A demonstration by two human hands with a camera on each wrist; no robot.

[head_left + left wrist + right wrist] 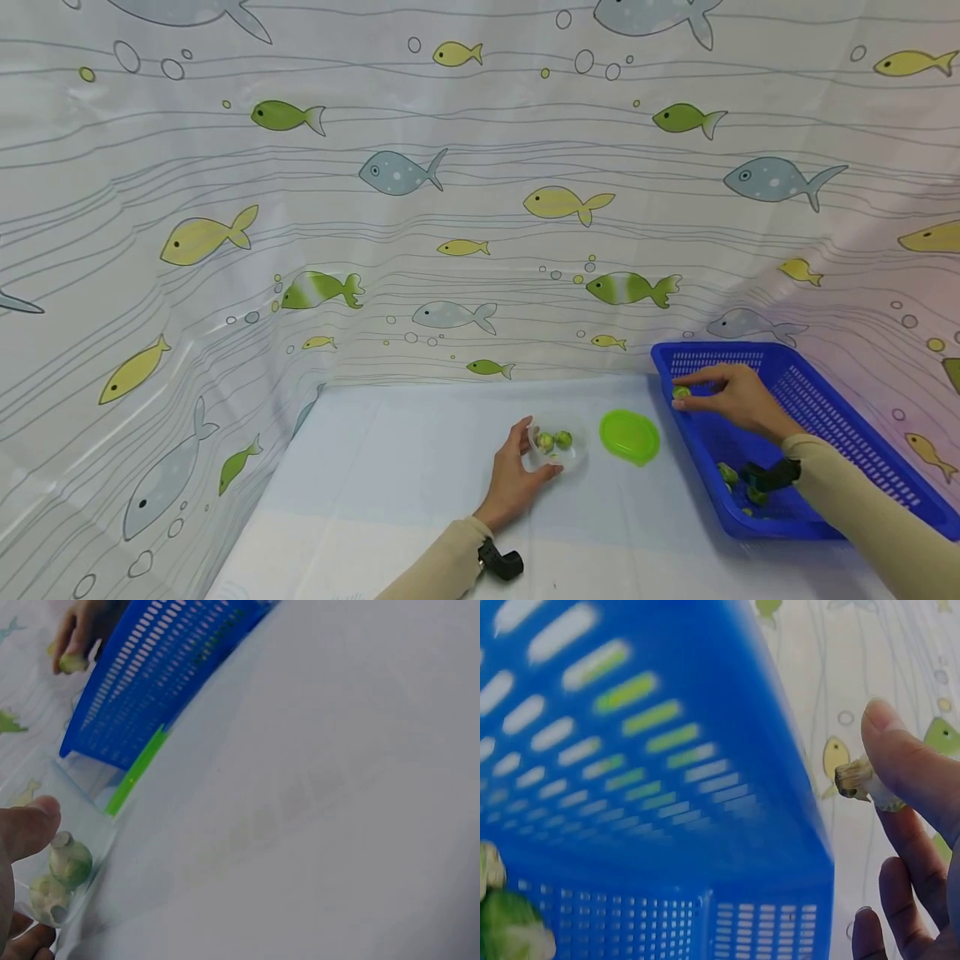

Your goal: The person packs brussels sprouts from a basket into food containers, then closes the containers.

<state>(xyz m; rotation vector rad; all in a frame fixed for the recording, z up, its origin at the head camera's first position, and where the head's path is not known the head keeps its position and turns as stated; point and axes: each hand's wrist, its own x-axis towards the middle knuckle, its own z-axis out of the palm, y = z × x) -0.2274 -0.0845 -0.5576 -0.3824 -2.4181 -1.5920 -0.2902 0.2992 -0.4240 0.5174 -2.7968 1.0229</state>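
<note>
Left hand (pixel 513 482) grips tub (pixel 573 454) | right hand (pixel 738 402) pinches sprout (pixel 681 394) | green lid (pixel 630 436) between tub, basket (pixel 780 527)

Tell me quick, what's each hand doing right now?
Left hand: holding the clear container, which has Brussels sprouts inside.
Right hand: pinching a single Brussels sprout.

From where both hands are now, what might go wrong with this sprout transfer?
The right hand holds a sprout by its fingers near the edge of the blue basket; it might slip and drop.

The green lid lies between basket and clear container, so a low pass might knock it.

The left hand grips the container; a sudden tug might spill the sprouts inside.
</note>
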